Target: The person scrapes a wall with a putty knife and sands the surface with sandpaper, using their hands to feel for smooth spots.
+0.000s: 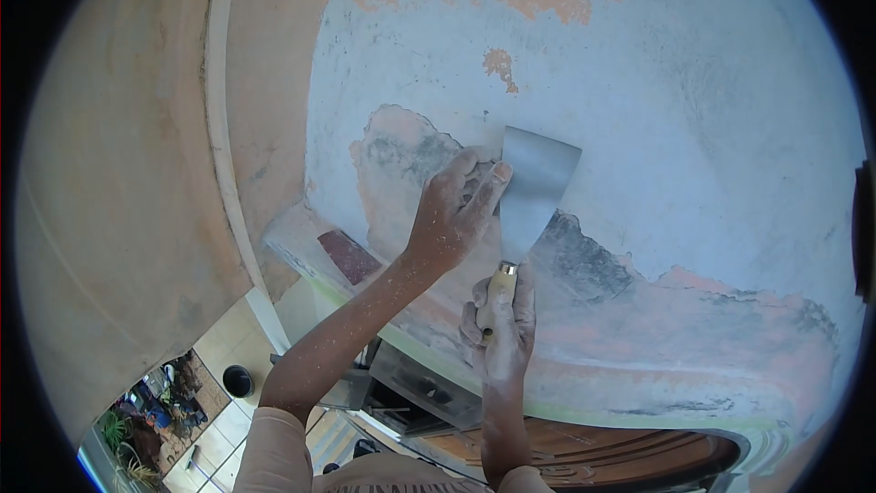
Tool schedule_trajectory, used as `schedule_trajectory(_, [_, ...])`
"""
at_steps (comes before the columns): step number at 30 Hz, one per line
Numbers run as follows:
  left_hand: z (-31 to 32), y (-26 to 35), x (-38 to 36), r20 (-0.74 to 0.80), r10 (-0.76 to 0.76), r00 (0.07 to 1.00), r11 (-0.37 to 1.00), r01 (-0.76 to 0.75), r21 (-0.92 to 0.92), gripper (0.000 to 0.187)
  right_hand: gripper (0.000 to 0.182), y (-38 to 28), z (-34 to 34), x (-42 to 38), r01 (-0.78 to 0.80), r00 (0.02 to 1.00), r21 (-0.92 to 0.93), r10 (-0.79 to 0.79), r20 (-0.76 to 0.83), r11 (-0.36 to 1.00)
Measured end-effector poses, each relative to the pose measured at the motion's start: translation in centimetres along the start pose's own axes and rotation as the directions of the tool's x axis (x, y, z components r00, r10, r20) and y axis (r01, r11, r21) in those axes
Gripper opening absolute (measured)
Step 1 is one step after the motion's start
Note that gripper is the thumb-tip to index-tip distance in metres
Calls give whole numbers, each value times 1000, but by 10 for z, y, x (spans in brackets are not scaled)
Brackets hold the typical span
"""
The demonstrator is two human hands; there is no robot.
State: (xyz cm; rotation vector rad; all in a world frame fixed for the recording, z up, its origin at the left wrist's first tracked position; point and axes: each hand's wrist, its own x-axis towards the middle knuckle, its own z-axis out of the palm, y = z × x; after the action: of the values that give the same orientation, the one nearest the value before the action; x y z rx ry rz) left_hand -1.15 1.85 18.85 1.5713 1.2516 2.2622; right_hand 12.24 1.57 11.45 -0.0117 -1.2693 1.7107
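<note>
A wide-bladed putty knife stands upright in front of the wall, its grey metal blade pointing up. My right hand, coated in white dust, is closed around its pale handle. My left hand is at the left edge of the blade, fingers curled and thumb tip against the metal; part of its grip is hidden. Behind the blade, the wall has pale blue-white paint, with a rough grey and pink patch where the coating is gone. Dust speckles my left forearm.
A dark red piece, like sandpaper, lies on the ledge at left. A peach-coloured wall closes off the left side. Below are a black bucket on floor tiles, carved brown woodwork, and clutter with plants.
</note>
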Motion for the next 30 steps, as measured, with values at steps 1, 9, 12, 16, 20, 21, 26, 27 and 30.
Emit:
schedule_trajectory(1, [-2,-1,0,-49,131,990,990,-129,56,24,41,-7,4,4,-1,1000,7,1,-23,1000])
schedule_trajectory(9, [-12,-4,33,414,656,631,346,-739,578,45,39,-27,14,23,-41,997,-32,39,-68,999])
schedule_trajectory(12, [-10,-15,44,429,698,574,322,-786,529,45,41,-27,19,25,-38,997,-2,37,-73,999])
schedule_trajectory(16, [-5,-23,46,311,764,565,396,-792,465,54,45,-27,24,28,20,998,34,-17,-62,999])
schedule_trajectory(20, [-5,-27,52,276,778,565,399,-782,478,48,48,-30,25,34,28,998,71,-25,-49,997])
schedule_trajectory(21, [-5,-29,57,264,783,563,396,-778,487,46,48,-32,28,36,15,998,74,-10,-67,997])
schedule_trajectory(26, [0,-35,61,198,813,548,398,-770,498,44,49,-43,31,35,-30,997,187,43,-63,982])
schedule_trajectory(27, [-1,-36,63,199,816,543,389,-769,507,44,48,-44,35,36,-28,996,174,43,-84,984])
schedule_trajectory(30, [2,-37,70,138,830,540,425,-773,472,45,45,-46,39,42,-33,994,168,50,-93,985])
